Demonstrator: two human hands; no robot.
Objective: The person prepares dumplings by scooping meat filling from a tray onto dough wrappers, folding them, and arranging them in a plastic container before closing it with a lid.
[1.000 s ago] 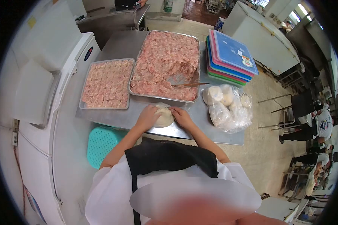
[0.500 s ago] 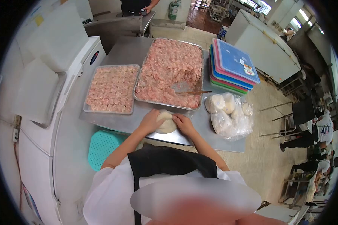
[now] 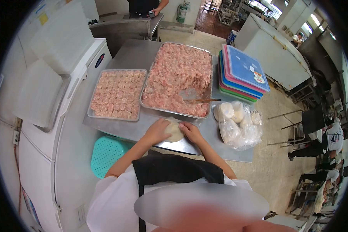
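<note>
Dough lump (image 3: 174, 131), one in number, is lying flat on the steel table (image 3: 130, 127), close to the table's near edge and just in front of the near rim of the large tray (image 3: 174, 112). It is showing as a pale, rounded mound. The hands are covering both its flanks, so no long axis or pointing direction is showing.

The left hand (image 3: 156, 131) is cupping the lump from the left and the right hand (image 3: 191, 132) from the right, with the fingers of both curling against the dough.

Two trays are standing side by side beyond it. The large tray is holding pink minced filling, with one scraper (image 3: 191, 94) lying in it. The small tray (image 3: 112, 118) is holding rows of filled pieces. One clear bag (image 3: 237, 123) of pale lumps is sitting right of the right hand, apart from it. One stack of coloured lids (image 3: 243, 73) is resting behind the bag.

Bare steel is lying open in a narrow strip left of the left hand and between the right hand and the bag.
</note>
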